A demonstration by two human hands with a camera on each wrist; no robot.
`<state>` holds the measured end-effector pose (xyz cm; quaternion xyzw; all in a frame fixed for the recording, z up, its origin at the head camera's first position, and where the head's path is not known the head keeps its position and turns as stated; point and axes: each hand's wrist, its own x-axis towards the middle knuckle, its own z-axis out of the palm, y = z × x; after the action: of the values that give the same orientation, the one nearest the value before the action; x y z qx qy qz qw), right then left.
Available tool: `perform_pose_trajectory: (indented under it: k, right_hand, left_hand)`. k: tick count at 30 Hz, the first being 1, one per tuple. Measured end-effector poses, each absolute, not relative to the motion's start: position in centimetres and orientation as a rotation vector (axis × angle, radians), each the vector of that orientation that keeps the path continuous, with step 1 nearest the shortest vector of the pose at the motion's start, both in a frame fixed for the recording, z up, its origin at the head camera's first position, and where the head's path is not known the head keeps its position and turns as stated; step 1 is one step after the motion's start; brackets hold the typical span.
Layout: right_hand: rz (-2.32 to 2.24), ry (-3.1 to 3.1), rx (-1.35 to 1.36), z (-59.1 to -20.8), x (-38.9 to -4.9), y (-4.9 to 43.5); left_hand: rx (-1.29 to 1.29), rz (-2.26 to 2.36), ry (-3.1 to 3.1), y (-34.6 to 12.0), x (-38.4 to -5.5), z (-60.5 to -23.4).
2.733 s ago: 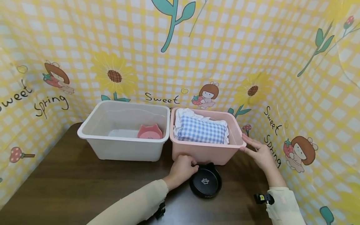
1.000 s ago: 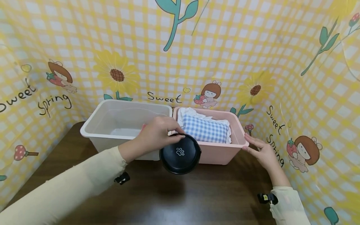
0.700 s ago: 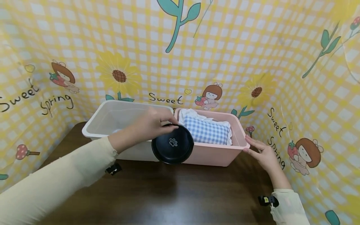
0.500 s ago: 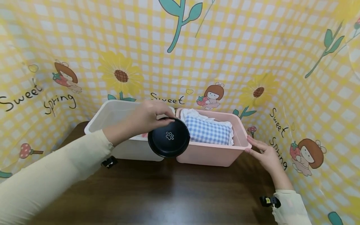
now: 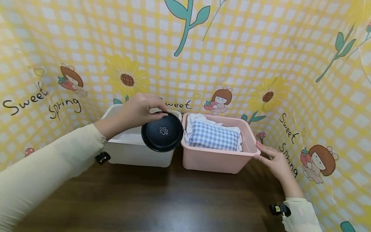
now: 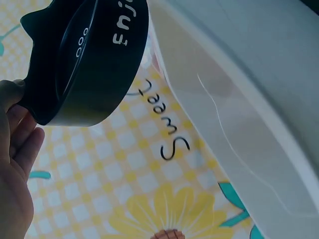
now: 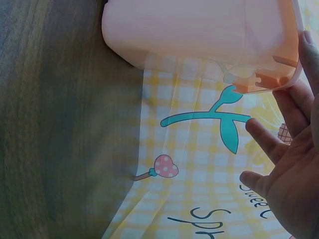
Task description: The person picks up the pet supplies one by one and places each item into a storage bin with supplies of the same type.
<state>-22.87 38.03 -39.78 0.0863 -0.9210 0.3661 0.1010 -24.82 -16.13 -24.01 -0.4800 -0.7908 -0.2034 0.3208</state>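
Left hand point(image 5: 137, 109) pinches black bowl point(image 5: 161, 137) at 12 o'clock, apparently mid-transfer; next likely calls for levelling above white bin point(image 5: 137, 155). Right hand point(image 5: 276, 163), loosely extended, touches pink bin point(image 5: 214, 161).

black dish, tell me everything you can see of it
The black dish is round and shallow, smooth like glazed ceramic, with pointed ears on its rim, a pale paw print inside and pale lettering on its outer wall. The left hand pinches it by the rim. It is tilted, inside toward the head camera, held above the table and overlapping the whitish bin in that view.
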Motion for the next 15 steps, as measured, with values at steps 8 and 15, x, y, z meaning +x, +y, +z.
perform_pose_trajectory:
  k: [8,15]
  right_hand:
    - [1.06,-2.72,0.256,-39.8,-22.7,38.0]
    - [1.073,-2.723,0.255,-39.6,-22.6,37.9]
  left_hand:
    - [-1.206,-0.442,-2.1,-18.1,-26.3,-23.3]
    - [-1.138,-0.409,-2.122,-20.0,-27.5,-23.5]
